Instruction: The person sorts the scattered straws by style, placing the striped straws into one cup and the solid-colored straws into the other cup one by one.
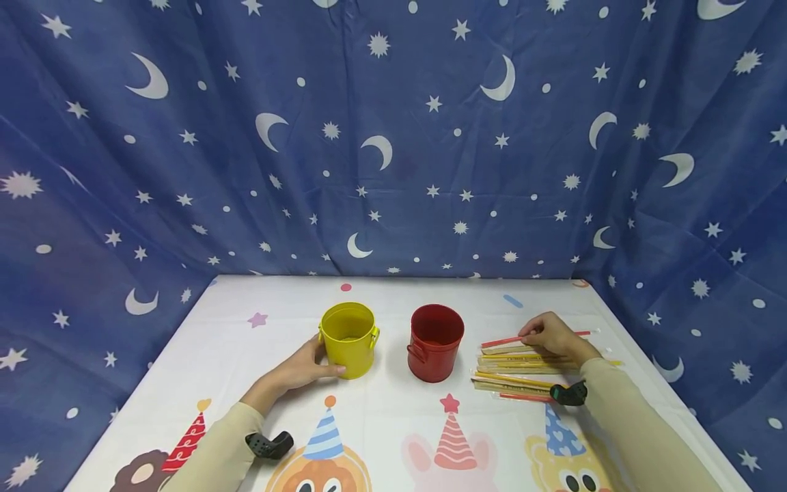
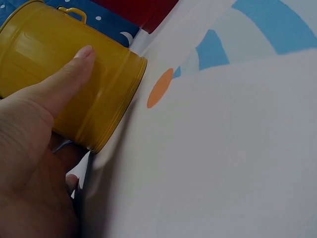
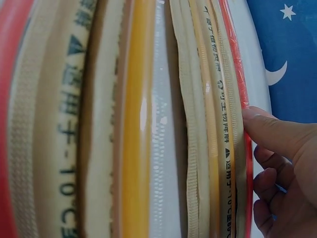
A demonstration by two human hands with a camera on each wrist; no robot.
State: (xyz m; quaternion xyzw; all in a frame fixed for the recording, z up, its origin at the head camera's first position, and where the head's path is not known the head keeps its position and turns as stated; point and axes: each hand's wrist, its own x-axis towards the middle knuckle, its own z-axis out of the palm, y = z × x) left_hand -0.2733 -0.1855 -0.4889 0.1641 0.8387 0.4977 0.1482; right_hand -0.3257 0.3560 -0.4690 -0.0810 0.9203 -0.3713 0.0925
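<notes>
My left hand [image 1: 299, 367] holds a small yellow metal bucket [image 1: 349, 354] by its side. In the left wrist view the thumb lies along the yellow wall [image 2: 106, 74] and the other fingers pass behind it, partly hidden. Over on the right, my right hand [image 1: 553, 335] pinches a red straw [image 1: 500, 342] at the far edge of a row of wrapped straws [image 1: 510, 364]. Up close, the right thumb presses on the red straw [image 3: 237, 59] with the fingers curled on its far side. Yellow straws in clear film and printed paper-wrapped ones lie alongside.
A red metal bucket [image 1: 433, 352] stands upright between the yellow bucket and the straws. Another red straw [image 1: 525, 397] lies at the row's near edge. The white tablecloth [image 1: 387, 424] has cartoon prints, and a blue star-patterned curtain [image 1: 406, 171] rises behind the table.
</notes>
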